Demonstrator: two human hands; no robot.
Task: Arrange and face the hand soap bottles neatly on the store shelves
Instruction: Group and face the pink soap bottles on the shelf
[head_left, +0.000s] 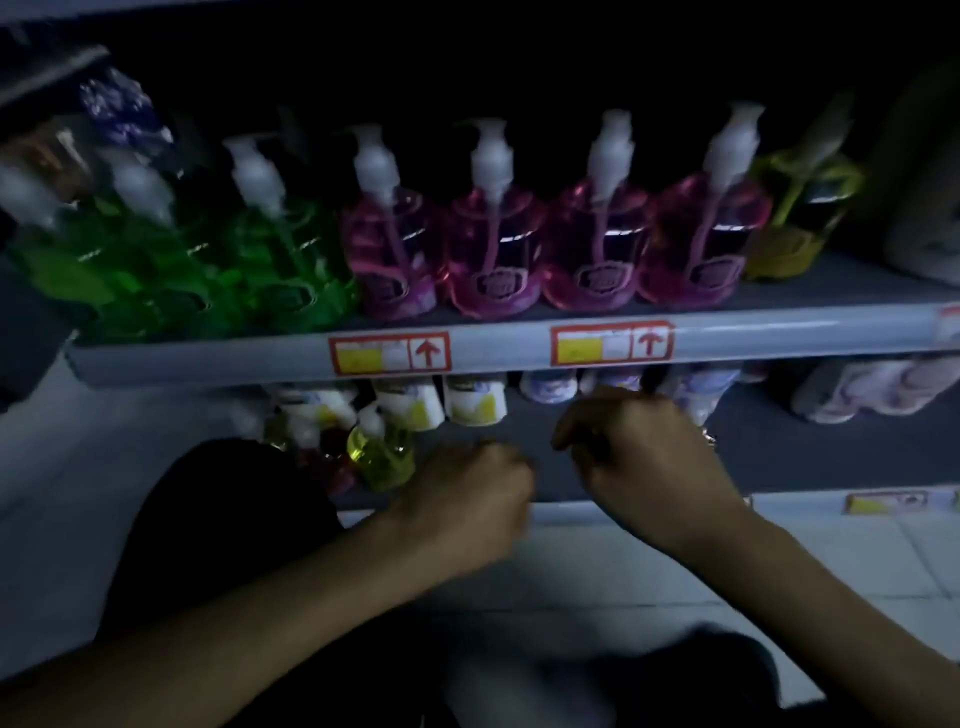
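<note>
Pink soap bottles (493, 249) with white pumps stood on the top shelf (498, 348), green bottles (270, 260) left, a yellow bottle (800, 208) right. The lower shelf (519, 436) held white bottles (475, 402). The left hand (467, 499) and right hand (649, 457) curled near it; I could not tell if they held anything.

On my feed the light is dim and blurred. A grey upper shelf (519, 349) crosses mid-frame, with two red-bordered price labels (389, 354) on its rail. The lower shelf (805, 457) sits beneath. Pale tiled floor (857, 566) fills the lower right, and the top of the frame is black.
</note>
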